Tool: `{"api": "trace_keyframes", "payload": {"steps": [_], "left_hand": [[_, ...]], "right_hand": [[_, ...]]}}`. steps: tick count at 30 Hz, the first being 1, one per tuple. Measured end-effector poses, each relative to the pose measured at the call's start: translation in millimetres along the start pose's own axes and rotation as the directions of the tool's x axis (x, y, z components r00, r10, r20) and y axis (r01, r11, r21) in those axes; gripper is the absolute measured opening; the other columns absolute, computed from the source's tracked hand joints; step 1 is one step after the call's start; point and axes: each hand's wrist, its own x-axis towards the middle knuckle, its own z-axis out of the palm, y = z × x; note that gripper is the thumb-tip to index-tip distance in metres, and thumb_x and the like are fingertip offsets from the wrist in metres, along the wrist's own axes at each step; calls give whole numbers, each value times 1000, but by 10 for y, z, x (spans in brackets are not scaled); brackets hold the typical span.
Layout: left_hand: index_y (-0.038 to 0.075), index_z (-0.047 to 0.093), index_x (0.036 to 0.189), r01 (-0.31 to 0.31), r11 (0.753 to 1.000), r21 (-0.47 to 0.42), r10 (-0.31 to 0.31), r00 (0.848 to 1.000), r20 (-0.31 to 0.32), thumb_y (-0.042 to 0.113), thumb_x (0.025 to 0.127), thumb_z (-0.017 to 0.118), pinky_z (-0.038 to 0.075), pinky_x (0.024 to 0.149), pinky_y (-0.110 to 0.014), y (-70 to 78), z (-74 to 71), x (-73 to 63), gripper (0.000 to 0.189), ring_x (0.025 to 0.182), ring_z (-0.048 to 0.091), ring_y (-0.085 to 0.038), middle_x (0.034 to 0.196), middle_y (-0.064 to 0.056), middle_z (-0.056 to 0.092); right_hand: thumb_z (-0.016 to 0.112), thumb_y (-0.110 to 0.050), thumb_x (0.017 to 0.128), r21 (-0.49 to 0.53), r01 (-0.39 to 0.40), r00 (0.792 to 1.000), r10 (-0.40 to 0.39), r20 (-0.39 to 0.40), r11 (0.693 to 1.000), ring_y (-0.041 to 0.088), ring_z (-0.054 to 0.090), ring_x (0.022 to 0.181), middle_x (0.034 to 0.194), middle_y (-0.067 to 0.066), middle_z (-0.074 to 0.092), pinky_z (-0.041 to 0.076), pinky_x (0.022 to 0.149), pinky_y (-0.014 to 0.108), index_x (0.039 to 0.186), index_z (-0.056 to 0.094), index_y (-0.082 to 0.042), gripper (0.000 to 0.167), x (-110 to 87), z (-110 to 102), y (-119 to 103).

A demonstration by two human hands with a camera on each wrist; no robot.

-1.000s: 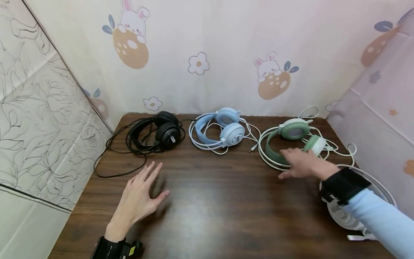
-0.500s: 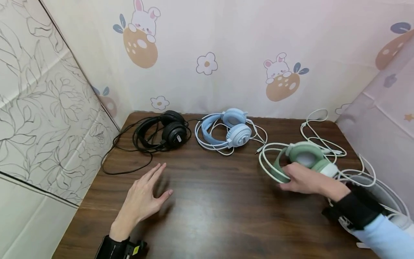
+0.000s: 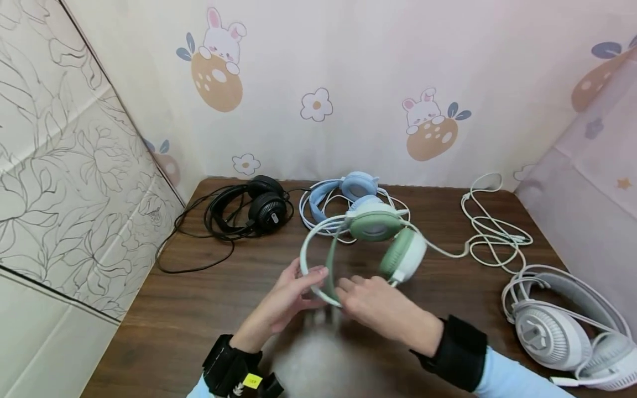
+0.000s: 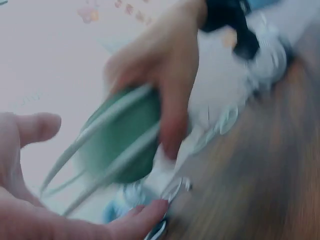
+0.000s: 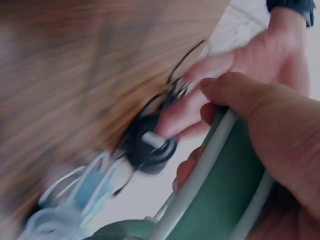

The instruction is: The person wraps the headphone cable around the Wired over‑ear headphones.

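My right hand [image 3: 385, 309] grips the headband of the green and white headphones [image 3: 375, 225] and holds them tilted over the middle of the table. In the right wrist view its thumb and fingers curl round the green padded band [image 5: 220, 175]. My left hand [image 3: 283, 304] is at the band's left side, with fingers and thumb spread around it. The left wrist view, blurred, shows the white band rods [image 4: 95, 127] between that hand's parted thumb and fingers; firm contact cannot be made out. A white cable [image 3: 445, 252] trails from the headphones to the right.
Black headphones [image 3: 269, 213] with a looped cord lie at the back left. Light blue headphones [image 3: 359, 185] lie behind the green pair, partly hidden. White and grey headphones [image 3: 544, 334] sit at the right edge. A patterned curtain [image 3: 363, 132] borders the wooden table [image 3: 174, 320].
My right hand has taken hold of the green headphones, lifted them and carried them left to the middle. My left hand has moved right to meet the band. The cable has stretched out behind.
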Motion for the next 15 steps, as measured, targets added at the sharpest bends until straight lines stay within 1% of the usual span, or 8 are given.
{"api": "trace_keyframes", "payload": {"steps": [2,3,5,7,9,10,13,15], "left_hand": [[7,19,153,11,998,-63,-16,996,-91,26,92,71,57,90,-42,3,68,43,82,119,64,-28,141,-24,55],[7,21,152,2,998,-69,-11,990,-138,26,91,73,56,87,-37,2,87,61,83,115,65,-24,138,-21,59],[6,26,150,-13,997,-82,-6,975,-222,25,87,77,53,80,-30,-7,97,100,83,103,67,-19,122,-15,67],[4,32,149,-14,997,-79,-8,962,-272,22,85,79,51,73,-28,-7,75,131,82,89,66,-15,104,-9,69],[2,38,145,-1,997,-76,-20,961,-275,19,84,77,50,64,-26,-16,27,140,74,75,60,-12,88,-5,65],[1,44,138,12,995,-101,-38,964,-263,16,84,74,49,59,-25,-15,-5,145,64,68,56,-11,80,-3,62],[1,51,126,46,984,-173,-79,978,-191,9,84,62,42,49,-20,17,-112,149,45,55,45,-7,67,2,49],[0,52,120,59,974,-218,-88,988,-129,7,83,54,38,47,-17,52,-175,146,37,53,39,-4,63,5,41]], "right_hand": [[82,-20,78,-54,33,999,-33,8,998,13,59,67,82,-3,61,42,45,24,88,66,-15,20,128,20,-91],[80,-22,81,-86,52,999,-51,16,995,12,59,66,81,-4,61,42,46,24,89,67,-15,17,181,28,-130],[78,-26,85,-162,97,995,-92,34,982,11,57,64,77,-5,59,42,47,23,88,69,-16,13,270,36,-188],[74,-27,88,-231,135,991,-131,37,964,9,53,59,70,-6,55,40,47,22,83,69,-18,11,349,32,-219],[72,-26,90,-275,161,987,-158,33,948,8,51,56,67,-7,53,38,47,22,80,69,-20,12,409,25,-243],[72,-26,89,-288,172,985,-170,32,942,8,50,55,66,-7,53,37,47,22,79,68,-20,12,440,17,-243],[72,-28,88,-288,200,979,-200,29,937,8,51,57,69,-8,55,36,48,22,82,68,-21,10,521,-6,-215],[72,-30,89,-244,208,977,-211,17,947,8,52,60,73,-8,58,37,49,22,89,68,-20,11,553,-2,-187]]}}
